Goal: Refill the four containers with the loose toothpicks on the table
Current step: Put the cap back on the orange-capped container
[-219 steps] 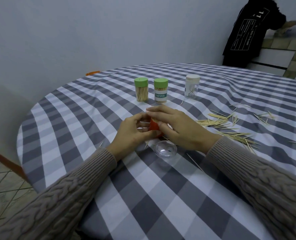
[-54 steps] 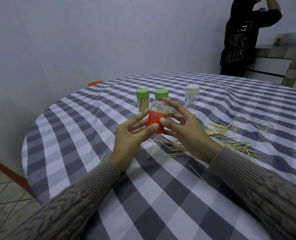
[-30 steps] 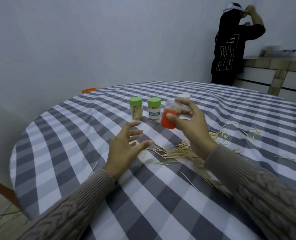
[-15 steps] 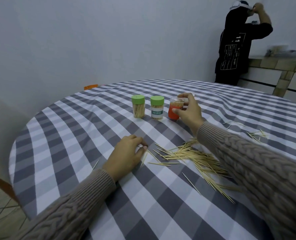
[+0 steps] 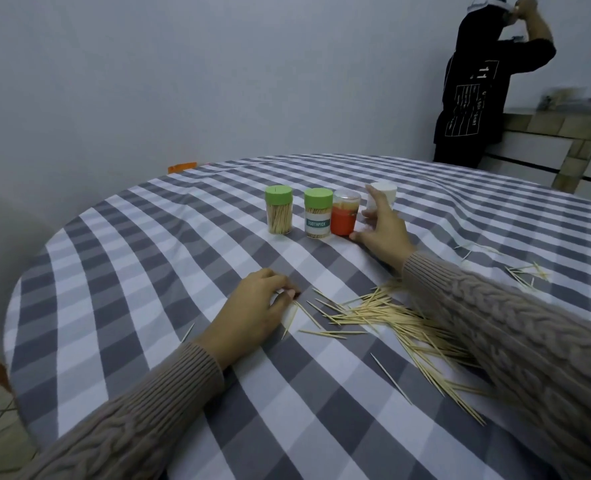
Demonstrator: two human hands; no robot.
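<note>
Checked grey-and-white cloth (image 5: 141, 258) bears three cylindrical containers in a row: two green-capped (image 5: 279, 209) (image 5: 318, 213), one orange with clear dome lid (image 5: 345, 216). Right hand (image 5: 384, 230), fingers spread, reaches round the white-capped container (image 5: 384, 194) behind, grip unclear. Left hand (image 5: 256, 310) rests loosely curled beside thin wooden loose toothpicks (image 5: 384, 313).

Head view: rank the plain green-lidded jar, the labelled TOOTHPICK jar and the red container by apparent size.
1-2. plain green-lidded jar and TOOTHPICK jar: alike, no ranking.
3. red container: slightly shorter, same row.
</note>
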